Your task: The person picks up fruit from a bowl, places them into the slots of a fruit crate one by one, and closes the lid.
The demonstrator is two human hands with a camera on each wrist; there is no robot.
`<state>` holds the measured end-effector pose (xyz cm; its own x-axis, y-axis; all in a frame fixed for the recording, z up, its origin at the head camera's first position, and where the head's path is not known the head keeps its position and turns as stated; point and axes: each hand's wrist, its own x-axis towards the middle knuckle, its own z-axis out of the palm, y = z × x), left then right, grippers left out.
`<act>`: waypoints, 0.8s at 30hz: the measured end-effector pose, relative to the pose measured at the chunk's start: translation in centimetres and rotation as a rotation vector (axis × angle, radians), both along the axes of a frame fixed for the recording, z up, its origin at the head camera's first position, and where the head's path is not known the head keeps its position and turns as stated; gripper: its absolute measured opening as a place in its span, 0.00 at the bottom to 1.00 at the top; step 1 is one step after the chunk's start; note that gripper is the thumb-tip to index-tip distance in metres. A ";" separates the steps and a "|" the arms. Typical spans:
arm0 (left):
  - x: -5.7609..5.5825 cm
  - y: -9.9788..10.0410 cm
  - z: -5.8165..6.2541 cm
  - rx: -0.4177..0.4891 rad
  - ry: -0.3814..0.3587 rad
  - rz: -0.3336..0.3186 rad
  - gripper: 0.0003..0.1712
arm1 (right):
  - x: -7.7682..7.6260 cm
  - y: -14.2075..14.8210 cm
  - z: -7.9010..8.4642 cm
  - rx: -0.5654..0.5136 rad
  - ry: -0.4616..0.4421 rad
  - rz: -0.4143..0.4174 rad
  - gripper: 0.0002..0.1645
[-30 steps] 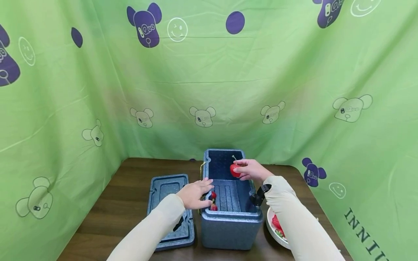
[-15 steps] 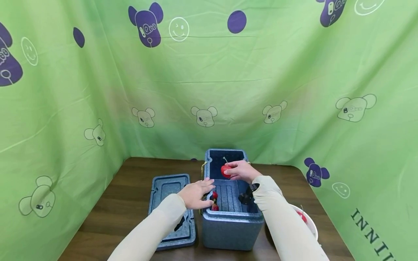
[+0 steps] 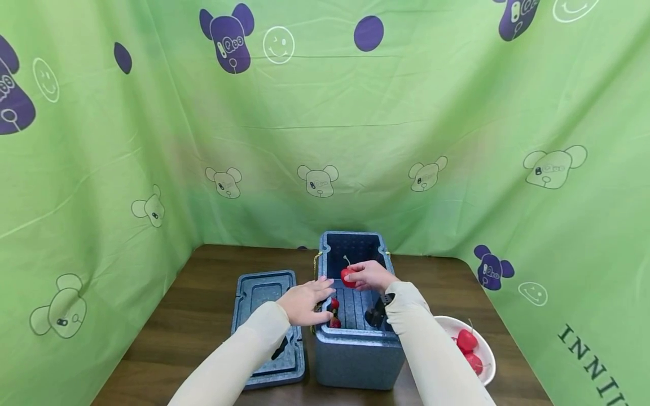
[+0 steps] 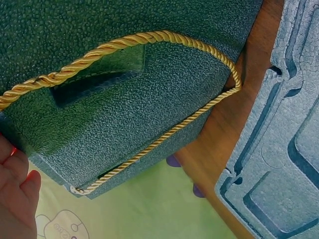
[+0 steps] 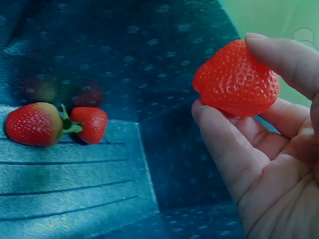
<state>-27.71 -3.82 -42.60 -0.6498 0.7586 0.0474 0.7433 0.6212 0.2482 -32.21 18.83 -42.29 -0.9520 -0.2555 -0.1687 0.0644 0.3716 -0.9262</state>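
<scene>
My right hand [image 3: 373, 276] pinches a bright red strawberry [image 5: 239, 79] between thumb and fingers, inside the mouth of a blue-grey foam box [image 3: 360, 361]. A thin stem rises from the fruit in the head view. At the box's left rim lies my left hand [image 3: 303, 303], its fingers straight and holding nothing. Below, on the ridged box floor, two strawberries lie side by side: a larger one [image 5: 34, 124] with a pale end and a smaller one [image 5: 89, 124], green leaves between them.
The box's blue-grey lid [image 3: 269, 361] lies on the wooden table [image 3: 167, 321] to the left. To the right stands a white bowl [image 3: 488, 361] with several red fruits [image 3: 467, 341]. A gold rope handle [image 4: 164, 37] hangs on the box's side. Green cloth [image 3: 315, 113] surrounds the table.
My right hand has carried the strawberry left and lower into the box, and the forearm's shift uncovers more of the bowl. The left hand keeps its place at the rim.
</scene>
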 end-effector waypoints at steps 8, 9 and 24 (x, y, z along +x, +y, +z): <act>-0.1 0.0 -0.1 -0.007 -0.002 0.004 0.36 | 0.0 -0.5 -1.0 0.011 -0.048 0.010 0.27; -0.1 0.0 0.0 -0.008 -0.004 0.006 0.36 | 0.1 -0.6 -1.0 0.011 -0.052 0.005 0.27; -0.1 0.1 -0.1 -0.009 -0.010 0.027 0.35 | 0.3 -0.8 -0.8 0.054 -0.056 0.029 0.26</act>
